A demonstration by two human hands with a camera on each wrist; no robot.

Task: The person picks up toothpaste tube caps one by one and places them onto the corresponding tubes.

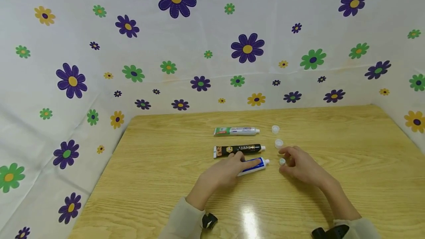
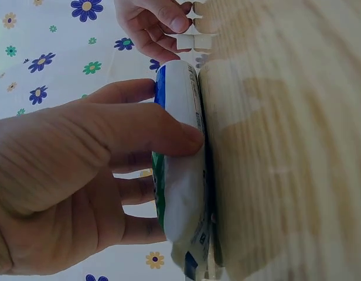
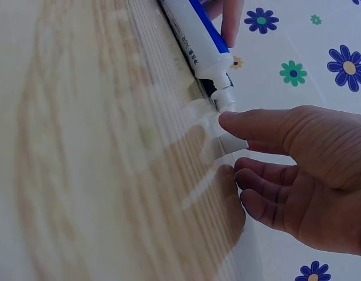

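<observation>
A white toothpaste tube (image 1: 253, 166) with a blue and green print lies on the table, its bare nozzle pointing right. My left hand (image 1: 227, 169) holds it, thumb (image 2: 180, 139) along the near side and fingers along the far side. Just past the nozzle, a small white cap (image 1: 282, 161) stands on the wood. Around this cap is my right hand (image 1: 303, 165), thumb and index finger on either side with a small gap visible in the head view. In the right wrist view its other fingers (image 3: 265, 190) are loosely bent.
Behind the held tube lie a black toothpaste tube (image 1: 238, 150) and a green and white one (image 1: 236, 131), both uncapped and pointing right. Two more white caps, one nearer (image 1: 279, 143) and one farther (image 1: 275, 129), lie beside their nozzles. Flowered cloth (image 1: 212, 28) surrounds the wooden table (image 1: 159, 165).
</observation>
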